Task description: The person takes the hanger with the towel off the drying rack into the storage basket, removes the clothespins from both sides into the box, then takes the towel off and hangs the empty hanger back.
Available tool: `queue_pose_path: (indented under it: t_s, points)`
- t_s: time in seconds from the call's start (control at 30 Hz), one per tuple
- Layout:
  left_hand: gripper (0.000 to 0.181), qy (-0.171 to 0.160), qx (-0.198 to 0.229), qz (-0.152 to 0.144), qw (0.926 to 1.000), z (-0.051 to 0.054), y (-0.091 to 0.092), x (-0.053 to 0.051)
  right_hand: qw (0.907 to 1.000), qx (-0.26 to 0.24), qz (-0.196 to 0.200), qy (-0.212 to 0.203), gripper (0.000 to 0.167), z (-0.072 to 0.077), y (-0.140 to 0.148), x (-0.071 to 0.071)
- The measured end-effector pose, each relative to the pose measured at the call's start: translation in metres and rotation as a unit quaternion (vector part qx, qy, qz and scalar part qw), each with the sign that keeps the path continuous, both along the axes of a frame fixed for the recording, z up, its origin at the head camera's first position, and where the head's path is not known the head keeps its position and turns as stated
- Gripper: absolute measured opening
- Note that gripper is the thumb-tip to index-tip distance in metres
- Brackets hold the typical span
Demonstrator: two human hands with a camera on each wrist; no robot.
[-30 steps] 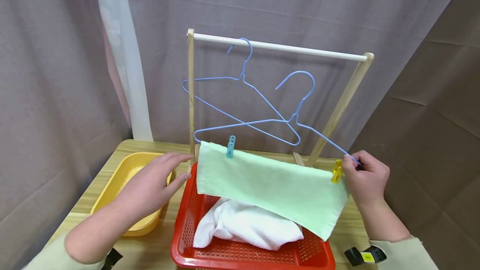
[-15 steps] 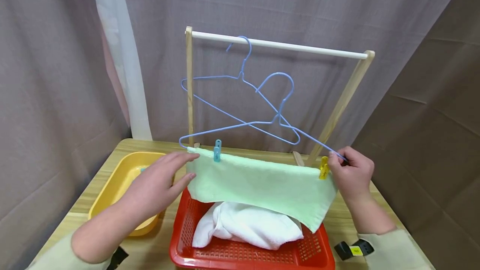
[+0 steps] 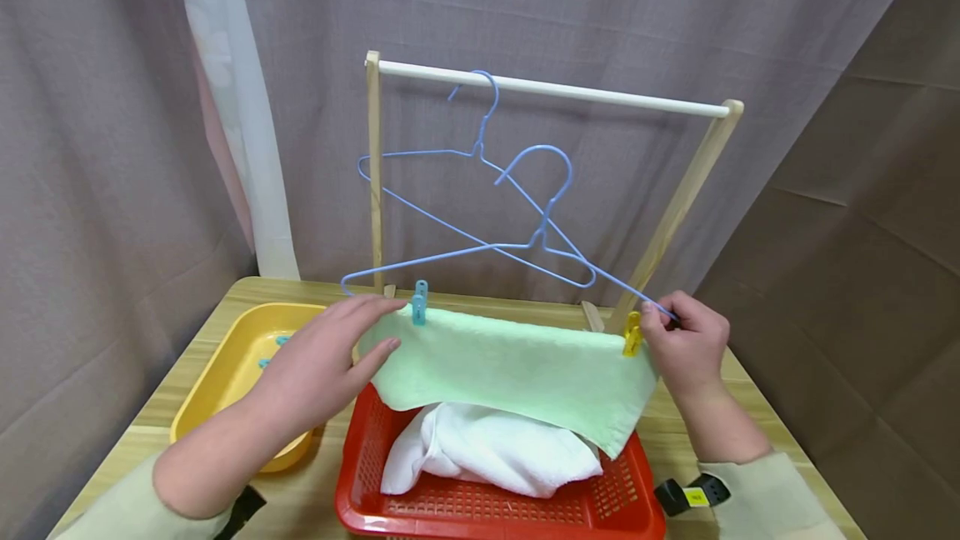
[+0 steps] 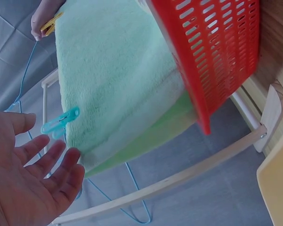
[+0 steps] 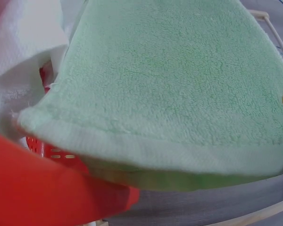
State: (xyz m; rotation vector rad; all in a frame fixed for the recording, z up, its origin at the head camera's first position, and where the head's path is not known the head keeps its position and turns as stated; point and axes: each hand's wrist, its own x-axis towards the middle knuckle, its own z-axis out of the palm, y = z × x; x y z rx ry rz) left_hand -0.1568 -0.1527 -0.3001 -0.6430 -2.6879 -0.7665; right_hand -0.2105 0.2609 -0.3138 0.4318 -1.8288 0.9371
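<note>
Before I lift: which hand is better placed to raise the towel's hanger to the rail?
Likely the right hand: it grips the hanger near one end. The left hand is open by the blue clip, holding nothing.

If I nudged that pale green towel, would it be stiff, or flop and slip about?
The pale green towel would likely flop, since its lower edge hangs in a soft curve. Its fuzzy surface suggests little slipperiness. It probably won't slide loose easily, as a blue clothespin and a yellow clothespin pinch its top edge.

2 hangers point(image 3: 539, 237), 1 rack point(image 3: 555, 90), 1 basket point(image 3: 498, 526), 1 tray point(image 3: 238, 377), 2 cloths point(image 3: 491, 452); clips point(image 3: 419, 307): 2 on green cloth point(image 3: 510, 363), 2 visible left of it.
</note>
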Motion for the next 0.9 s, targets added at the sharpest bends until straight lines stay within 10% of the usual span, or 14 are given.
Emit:
queue_pose_path:
  t_s: [0.9]
  points:
    - [0.051, 0.055, -0.004, 0.001, 0.9985, 0.005, 0.013, -0.013, 0.9997, -0.013, 0.019, 0.005, 0.024, -0.003, -0.008, 0.002]
